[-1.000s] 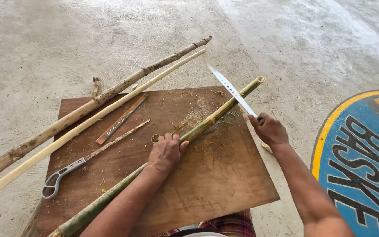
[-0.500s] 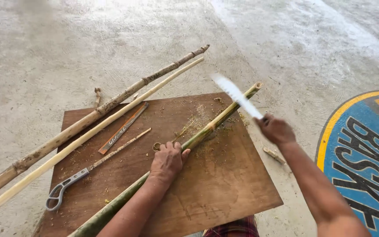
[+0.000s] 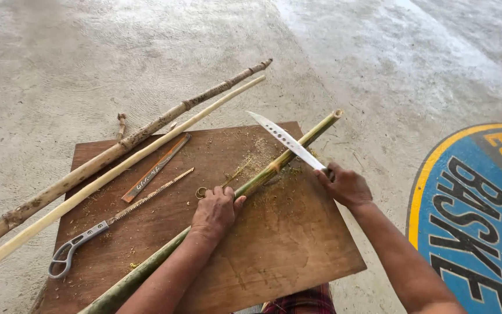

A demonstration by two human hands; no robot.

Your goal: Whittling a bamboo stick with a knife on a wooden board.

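A long green bamboo stalk lies diagonally across a brown wooden board on the concrete floor. My left hand presses down on the stalk near its middle. My right hand grips the handle of a long perforated knife. The blade lies across the stalk at a node, its tip pointing up and to the left. Fine shavings and dust are scattered around the blade on the board.
A hand saw with a grey metal handle and a flat reddish strip lie on the board's left part. Two long poles, one mottled and one pale, cross the back left corner. A blue and yellow painted circle marks the floor at right.
The knife was raised above the stalk's far end. It has come down and toward me, and now its blade rests across the stalk at the node. My left hand stayed put.
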